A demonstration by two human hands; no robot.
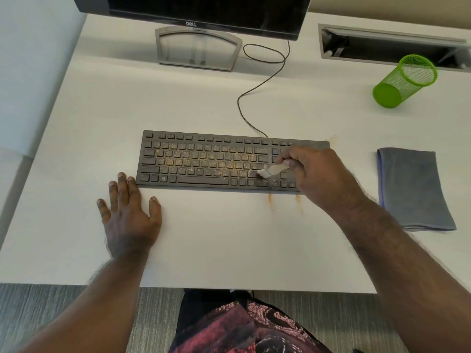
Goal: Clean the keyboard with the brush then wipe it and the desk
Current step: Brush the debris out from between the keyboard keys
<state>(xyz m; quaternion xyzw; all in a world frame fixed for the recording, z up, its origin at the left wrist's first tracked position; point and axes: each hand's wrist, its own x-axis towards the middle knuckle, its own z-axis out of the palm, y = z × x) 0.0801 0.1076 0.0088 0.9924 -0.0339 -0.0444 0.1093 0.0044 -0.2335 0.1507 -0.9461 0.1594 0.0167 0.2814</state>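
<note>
A black keyboard [204, 159] lies in the middle of the white desk [216, 238], its centre keys speckled with orange-brown crumbs. My right hand [321, 174] covers the keyboard's right end and pinches a small white brush [267, 171], whose bristles touch the keys near the lower right of the letter block. My left hand [127, 215] rests flat on the desk, fingers spread, fingertips at the keyboard's front left corner. A folded grey cloth [413, 187] lies on the desk to the right of the keyboard. Small crumb patches [270, 200] sit on the desk in front of the keyboard.
A monitor [204, 11] on a grey stand [196, 48] is at the back. The keyboard cable [254, 90] loops across the desk behind the keyboard. A green mesh cup [405, 81] lies tipped at the back right, near a grey cable tray [392, 44].
</note>
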